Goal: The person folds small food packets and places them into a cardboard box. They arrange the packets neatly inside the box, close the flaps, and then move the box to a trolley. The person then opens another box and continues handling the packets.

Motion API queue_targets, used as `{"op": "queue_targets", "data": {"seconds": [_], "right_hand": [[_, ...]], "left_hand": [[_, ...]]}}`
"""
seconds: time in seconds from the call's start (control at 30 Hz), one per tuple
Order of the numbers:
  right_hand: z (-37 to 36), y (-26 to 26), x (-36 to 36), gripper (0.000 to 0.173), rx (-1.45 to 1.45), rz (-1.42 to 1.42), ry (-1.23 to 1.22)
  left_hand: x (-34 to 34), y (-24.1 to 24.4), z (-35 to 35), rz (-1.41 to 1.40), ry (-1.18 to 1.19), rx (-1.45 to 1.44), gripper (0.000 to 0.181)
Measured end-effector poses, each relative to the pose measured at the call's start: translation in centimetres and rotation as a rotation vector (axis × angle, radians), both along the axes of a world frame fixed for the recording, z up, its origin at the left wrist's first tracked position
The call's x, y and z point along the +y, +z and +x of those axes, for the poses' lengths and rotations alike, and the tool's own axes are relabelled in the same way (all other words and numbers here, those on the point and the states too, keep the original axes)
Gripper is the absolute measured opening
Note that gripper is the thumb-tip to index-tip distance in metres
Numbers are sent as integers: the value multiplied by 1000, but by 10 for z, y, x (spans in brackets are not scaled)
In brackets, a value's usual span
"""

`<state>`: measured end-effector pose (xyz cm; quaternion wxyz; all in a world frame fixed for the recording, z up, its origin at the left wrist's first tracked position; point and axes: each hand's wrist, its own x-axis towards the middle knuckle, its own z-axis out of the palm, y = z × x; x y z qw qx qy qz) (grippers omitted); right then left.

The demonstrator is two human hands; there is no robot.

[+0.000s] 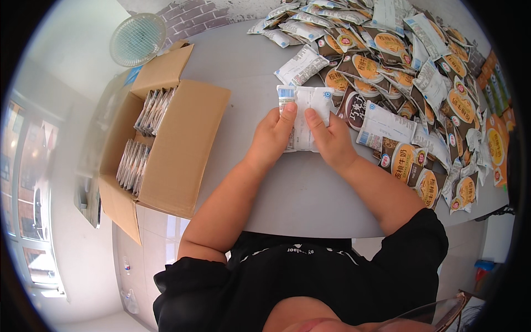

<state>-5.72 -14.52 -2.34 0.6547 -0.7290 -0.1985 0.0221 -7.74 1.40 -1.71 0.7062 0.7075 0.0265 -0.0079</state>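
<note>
My left hand (271, 135) and my right hand (332, 135) both grip a white-backed milk pouch (305, 97), one at each side, thumbs pressed on its face. Its printed back, with a blue barcode patch, is turned up towards me; my fingers are hidden beneath it. Just beyond and to the right spreads a large heap of similar pouches (365, 68), some showing brown and orange fronts, others white backs. One white-backed pouch (303, 65) lies at the heap's left edge. Left of my hands stands an open cardboard box (186, 145), holding two rows of pouches (133, 166) on edge.
The grey table (290, 195) has a rounded front edge close to my body. A round pale mesh basket or fan cover (138, 40) is behind the box. Orange printed cartons (496, 145) stand at the far right. A plastic bottle (126, 265) is on the floor at left.
</note>
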Motion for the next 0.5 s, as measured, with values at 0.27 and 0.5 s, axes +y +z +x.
{"op": "queue_targets", "data": {"seconds": [0.27, 0.5], "right_hand": [[11, 1, 1, 45, 198, 36, -149], [17, -4, -2, 37, 353, 244, 107]], "left_hand": [[-4, 7, -2, 13, -110, -44, 44], [0, 7, -4, 97, -122, 70, 42]]}}
